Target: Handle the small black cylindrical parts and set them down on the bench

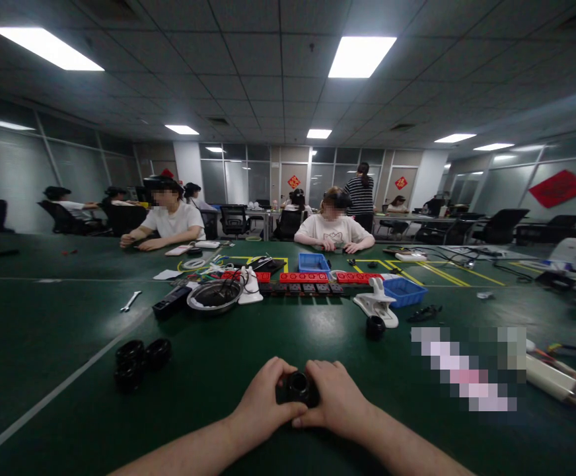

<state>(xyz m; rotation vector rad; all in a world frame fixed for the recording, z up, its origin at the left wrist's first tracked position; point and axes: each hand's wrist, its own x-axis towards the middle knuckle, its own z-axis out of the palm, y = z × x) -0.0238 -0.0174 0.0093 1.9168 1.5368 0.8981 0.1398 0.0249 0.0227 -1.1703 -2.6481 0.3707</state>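
We have both hands closed round a small black round part (pixel 298 387), low in the middle of the view, just above the green table (pixel 318 337); the left hand (pixel 263 403) wraps its fingers over the near side with the thumb reaching across, and the right hand (pixel 335 396) clamps the other side, so the piece sits pinched between the two, its open centre facing up toward us; what lies under it we cannot tell, as the palms hide it.

To do this step well, we judge that the grip should stay even on both sides, so the part does not tip; thumbs and fingertips should press on the rim and not over the hole; the forearms can rest on the table for steadiness.

More black rings (pixel 142 360) lie in a cluster to the left, well apart from the hands; one lone black ring (pixel 375 326) sits ahead on the right, just beside a white clamp-like piece (pixel 376 304); farther off are a metal bowl (pixel 215 295), a blue tray (pixel 405 291), a row of red blocks (pixel 304 277) and a wrench (pixel 130 301); two people sit across the table.
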